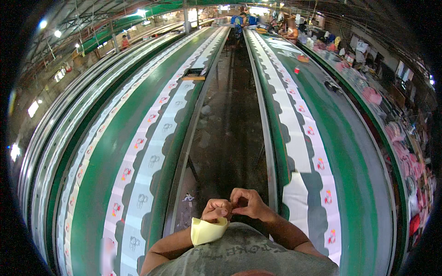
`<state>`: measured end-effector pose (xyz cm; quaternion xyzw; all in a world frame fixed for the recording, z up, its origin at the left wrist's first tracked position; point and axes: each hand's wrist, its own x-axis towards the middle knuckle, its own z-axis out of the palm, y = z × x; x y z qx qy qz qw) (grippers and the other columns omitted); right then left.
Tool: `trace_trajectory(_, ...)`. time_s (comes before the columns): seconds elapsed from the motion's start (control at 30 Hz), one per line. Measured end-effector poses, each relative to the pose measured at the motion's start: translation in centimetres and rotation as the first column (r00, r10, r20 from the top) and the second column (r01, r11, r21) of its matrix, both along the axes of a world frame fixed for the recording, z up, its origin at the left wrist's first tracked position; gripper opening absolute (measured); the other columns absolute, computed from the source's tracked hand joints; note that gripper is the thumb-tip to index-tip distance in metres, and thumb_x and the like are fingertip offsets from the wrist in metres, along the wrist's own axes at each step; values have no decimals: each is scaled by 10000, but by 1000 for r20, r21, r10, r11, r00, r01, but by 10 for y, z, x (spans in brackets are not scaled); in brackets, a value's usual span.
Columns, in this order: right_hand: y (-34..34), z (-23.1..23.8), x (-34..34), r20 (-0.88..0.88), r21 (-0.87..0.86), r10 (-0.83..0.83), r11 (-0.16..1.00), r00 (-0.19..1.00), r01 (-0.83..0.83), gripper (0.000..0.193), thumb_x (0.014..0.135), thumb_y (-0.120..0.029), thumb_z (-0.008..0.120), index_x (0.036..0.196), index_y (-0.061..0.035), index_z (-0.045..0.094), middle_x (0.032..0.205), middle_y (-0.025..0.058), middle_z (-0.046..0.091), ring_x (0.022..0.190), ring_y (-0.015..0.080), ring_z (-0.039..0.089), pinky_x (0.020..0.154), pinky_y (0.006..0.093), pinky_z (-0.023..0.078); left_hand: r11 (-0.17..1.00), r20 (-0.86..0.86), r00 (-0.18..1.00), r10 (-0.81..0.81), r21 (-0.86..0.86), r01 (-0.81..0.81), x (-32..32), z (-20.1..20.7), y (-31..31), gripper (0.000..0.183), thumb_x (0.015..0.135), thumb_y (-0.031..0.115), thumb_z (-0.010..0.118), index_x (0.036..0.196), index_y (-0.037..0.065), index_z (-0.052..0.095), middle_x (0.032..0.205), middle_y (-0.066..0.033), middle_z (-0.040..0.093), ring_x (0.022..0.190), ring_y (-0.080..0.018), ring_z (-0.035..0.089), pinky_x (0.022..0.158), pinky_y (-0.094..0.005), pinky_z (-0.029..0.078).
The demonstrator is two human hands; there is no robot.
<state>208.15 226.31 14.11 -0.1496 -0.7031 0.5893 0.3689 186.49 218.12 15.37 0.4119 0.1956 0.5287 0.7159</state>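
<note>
Meeting at near centre, left hand and right hand have fingertips pinched narrow; whether either grip holds anything, I cannot tell. One yellow sheet wraps the left wrist. On the left counter, one dark frame blocks a strip farther off; one reddish bottle stands far right.

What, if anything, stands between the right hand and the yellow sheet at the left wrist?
The left hand partly does: it sits beside the right hand and above the yellow sheet in the picture. Nothing else visible stands between.
</note>
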Motion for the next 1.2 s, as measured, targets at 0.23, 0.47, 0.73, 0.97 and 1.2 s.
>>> trace_trajectory(0.23, 156, -18, 18, -99, -272, 69, 958, 993, -93, 303, 881, -125, 958, 1035, -50, 709, 1095, 54, 739, 1067, 170, 690, 983, 363, 548, 1000, -11, 1000, -23, 16, 23, 25, -7, 170, 255, 943, 193, 744, 774, 67, 600, 745, 2, 606, 646, -99, 520, 596, -302, 389)
trace_trajectory(0.47, 339, -24, 25, -113, 117, -33, 992, 993, 46, 296, 873, 11, 945, 965, -57, 672, 1055, 63, 693, 962, 180, 684, 848, 378, 575, 991, -28, 990, -135, -2, 135, 20, -19, 360, 295, 1004, 210, 753, 781, 80, 610, 745, 16, 598, 646, -90, 522, 575, -311, 392)
trace_trajectory(0.73, 552, -10, 17, 9, -288, -94, 953, 996, 93, 361, 852, -76, 969, 1044, -64, 663, 1040, 50, 721, 947, 176, 699, 909, 337, 583, 965, -32, 973, -230, 120, 232, 10, 1, 602, 366, 995, 349, 759, 787, 75, 636, 738, 58, 583, 643, -56, 486, 546, -293, 322)
trace_trajectory(0.97, 709, 23, -51, 10, -107, -67, 992, 998, 68, 277, 892, 27, 908, 889, -70, 648, 943, 40, 678, 879, 151, 643, 787, 330, 540, 985, 72, 982, -173, 29, 171, -45, -21, 747, 331, 1024, 261, 749, 778, 79, 624, 715, 52, 553, 654, -51, 469, 585, -286, 340)
trace_trajectory(1.2, 898, -22, -100, 56, -456, 72, 889, 996, -39, 571, 883, -177, 990, 1296, -8, 632, 1184, 80, 732, 1144, 187, 716, 1024, 386, 570, 853, 183, 842, 507, 36, -521, -60, -35, 913, 352, 1116, 169, 655, 783, 64, 614, 744, 10, 606, 661, -65, 499, 580, -288, 390)
